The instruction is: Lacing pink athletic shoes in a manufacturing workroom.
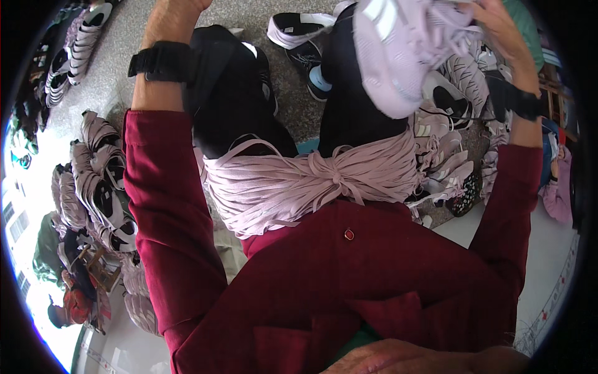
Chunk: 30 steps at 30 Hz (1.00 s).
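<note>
Pale pink sneaker [392, 68] hangs at the upper right, its toe pointing down toward my lap. My right hand [496, 26] is closed at its far side, holding it; some fingers are cut off by the top edge. My left hand [190, 5] is almost wholly beyond the top edge, so its fingers do not show; it is apart from the sneaker. Across my lap lies a thick bundle of pale pink shoelaces [311, 184], tied together at the middle. Both wrists wear black straps.
Rows of pink sneakers [99, 181] stand on the left. More loose sneakers [445, 146] lie piled at my right. A pink-and-black shoe [299, 31] rests on the speckled floor [289, 109] ahead of my knees. Seated people [78, 305] are at the far left.
</note>
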Each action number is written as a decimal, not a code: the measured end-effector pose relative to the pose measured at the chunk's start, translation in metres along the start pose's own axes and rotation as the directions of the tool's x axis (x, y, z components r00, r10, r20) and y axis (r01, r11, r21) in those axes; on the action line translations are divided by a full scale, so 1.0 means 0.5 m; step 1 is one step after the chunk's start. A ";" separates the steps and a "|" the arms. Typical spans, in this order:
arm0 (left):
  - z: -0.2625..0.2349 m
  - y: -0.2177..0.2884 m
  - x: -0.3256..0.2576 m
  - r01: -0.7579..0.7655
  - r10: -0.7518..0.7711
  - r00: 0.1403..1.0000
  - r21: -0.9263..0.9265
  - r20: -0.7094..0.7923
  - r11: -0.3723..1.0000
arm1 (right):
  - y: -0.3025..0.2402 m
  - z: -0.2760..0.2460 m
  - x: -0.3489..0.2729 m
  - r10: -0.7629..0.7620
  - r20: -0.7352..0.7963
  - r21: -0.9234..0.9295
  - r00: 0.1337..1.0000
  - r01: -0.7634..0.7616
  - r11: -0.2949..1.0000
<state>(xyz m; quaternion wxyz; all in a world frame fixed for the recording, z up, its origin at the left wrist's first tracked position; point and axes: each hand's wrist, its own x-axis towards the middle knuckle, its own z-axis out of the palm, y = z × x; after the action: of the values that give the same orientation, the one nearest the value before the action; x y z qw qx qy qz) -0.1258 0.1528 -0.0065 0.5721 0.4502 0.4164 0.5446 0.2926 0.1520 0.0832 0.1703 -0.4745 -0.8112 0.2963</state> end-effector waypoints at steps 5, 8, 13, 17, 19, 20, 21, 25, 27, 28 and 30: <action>-0.001 -0.038 0.056 0.130 -0.133 0.991 0.087 0.029 0.988 | 0.138 -0.080 -0.004 0.094 -0.205 0.189 0.974 -0.055 0.980; -0.012 -0.133 0.112 0.249 -0.256 0.954 0.060 0.159 0.967 | 0.327 -0.190 0.000 0.129 0.024 0.355 0.991 -0.129 0.926; -0.021 -0.453 0.085 -0.187 -0.151 0.949 0.880 0.276 0.437 | 0.420 -0.167 -0.009 0.287 -0.010 0.425 0.958 -0.256 0.868; 0.009 -0.595 -0.033 -0.243 -0.234 0.920 0.926 0.314 0.288 | 0.474 -0.168 -0.102 0.457 -0.093 0.601 0.885 -0.316 0.734; 0.013 -0.611 -0.084 -0.334 -0.199 0.914 0.934 0.354 0.129 | 0.354 -0.033 -0.079 0.380 -0.117 0.513 0.917 -0.272 0.814; 0.027 -0.618 -0.079 -0.336 -0.270 0.907 0.942 0.322 -0.005 | 0.362 -0.028 -0.099 0.414 -0.111 0.394 0.904 -0.342 0.853; 0.040 -0.627 -0.070 -0.340 -0.336 0.900 0.931 0.279 -0.136 | 0.374 -0.022 -0.114 0.448 -0.104 0.267 0.888 -0.409 0.873; -0.066 -0.622 0.002 -0.128 -0.461 0.855 0.958 0.237 0.256 | 0.414 0.072 -0.113 0.547 -0.069 0.523 0.834 -0.436 0.732; -0.162 -0.610 0.080 -0.282 -0.320 0.867 0.906 0.381 0.316 | 0.434 0.083 -0.087 0.530 0.006 0.418 0.848 -0.483 0.769; -0.106 -0.565 0.122 0.039 -0.480 0.867 0.944 0.131 0.328 | 0.447 0.079 -0.095 0.544 0.011 0.342 0.839 -0.514 0.787; -0.136 -0.487 0.165 0.240 -0.440 0.880 0.630 0.180 0.738 | 0.472 0.092 -0.077 0.511 0.055 0.309 0.858 -0.502 0.808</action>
<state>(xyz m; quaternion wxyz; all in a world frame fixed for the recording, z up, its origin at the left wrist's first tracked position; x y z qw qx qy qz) -0.1261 0.2391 -0.2580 0.5531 0.6018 0.5430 0.1925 0.4437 0.1922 -0.1033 0.1704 -0.6449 -0.5954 0.4480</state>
